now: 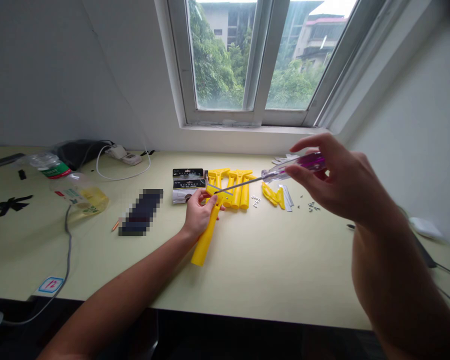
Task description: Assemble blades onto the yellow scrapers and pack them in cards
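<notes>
The left hand (198, 214) pinches a yellow scraper (205, 242) near its head, thumb on top and fingers wrapped around behind. The scraper is held up over the middle of the table (277, 275), its long handle slanting down toward the near edge. The right hand (339, 180) grips a screwdriver (296, 167) by its clear and purple handle – thumb on the near side, a finger arched above. The shaft runs down to the left, and its tip meets the scraper's head; whether it sits in a screw is too small to tell.

Just behind the scraper lie more yellow handles (243, 194), side by side, with black-and-white packs (188, 186) to their left. To their right come small white pieces (255, 201), then yellow parts (270, 194) beside flat grey strips (288, 199), then scattered screws (313, 206). Farther left are a pixelated dark object (141, 212), an orange piece (115, 225) and a tilted bottle (77, 192) – some yellow liquid inside.
</notes>
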{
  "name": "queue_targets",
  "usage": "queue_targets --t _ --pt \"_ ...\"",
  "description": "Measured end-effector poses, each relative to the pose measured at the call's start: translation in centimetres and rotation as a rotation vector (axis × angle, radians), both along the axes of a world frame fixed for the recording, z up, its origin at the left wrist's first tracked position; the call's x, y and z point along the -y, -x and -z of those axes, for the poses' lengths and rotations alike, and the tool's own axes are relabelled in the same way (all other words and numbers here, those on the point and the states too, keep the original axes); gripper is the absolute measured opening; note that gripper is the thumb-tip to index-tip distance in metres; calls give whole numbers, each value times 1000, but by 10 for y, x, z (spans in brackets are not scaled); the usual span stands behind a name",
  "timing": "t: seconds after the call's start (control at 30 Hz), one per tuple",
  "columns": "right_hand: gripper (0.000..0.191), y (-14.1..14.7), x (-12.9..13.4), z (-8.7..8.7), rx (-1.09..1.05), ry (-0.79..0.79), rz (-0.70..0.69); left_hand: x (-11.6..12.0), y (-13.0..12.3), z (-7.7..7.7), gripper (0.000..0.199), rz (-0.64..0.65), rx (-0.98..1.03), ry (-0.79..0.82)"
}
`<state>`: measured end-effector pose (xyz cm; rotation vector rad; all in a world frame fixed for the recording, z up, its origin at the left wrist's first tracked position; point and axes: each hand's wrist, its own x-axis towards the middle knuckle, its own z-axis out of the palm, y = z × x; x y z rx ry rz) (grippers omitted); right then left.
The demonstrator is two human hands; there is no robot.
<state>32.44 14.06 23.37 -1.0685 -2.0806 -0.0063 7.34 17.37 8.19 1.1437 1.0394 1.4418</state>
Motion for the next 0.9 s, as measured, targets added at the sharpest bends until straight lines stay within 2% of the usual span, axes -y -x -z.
queue_targets --t 0.13,0.23,0.33,0.47,0.53,0.6,0.63,0.73,0.83,0.9 --pt "46 -1 -4 1 13 43 -87 -1 1 1 36 -32 -11 18" --pt "30 1 -7 3 16 -3 -7 -2 1 0 35 -39 -21 19" --pt "24 3 -9 4 -114 -6 18 -2 2 -3 35 -57 -36 -7" --pt "21 -4 -12 3 -359 -34 -71 -5 7 -10 32 -134 -24 -53" --pt "21 -12 -11 10 -500 -27 -101 -8 10 -13 30 -185 18 -53" --pt "22 -22 -7 28 -560 110 -127 -11 13 -15 29 -230 72 -52" --pt "22 -27 -4 41 -549 240 -146 -13 15 -17 28 -247 96 -56" --pt "24 -41 11 89 -507 481 -108 -15 19 -21 27 -260 166 -53" --pt "25 -54 26 131 -440 626 -30 -14 20 -25 26 -212 251 -14" --pt "26 -61 33 146 -327 658 -5 -12 19 -24 24 -176 270 -5"
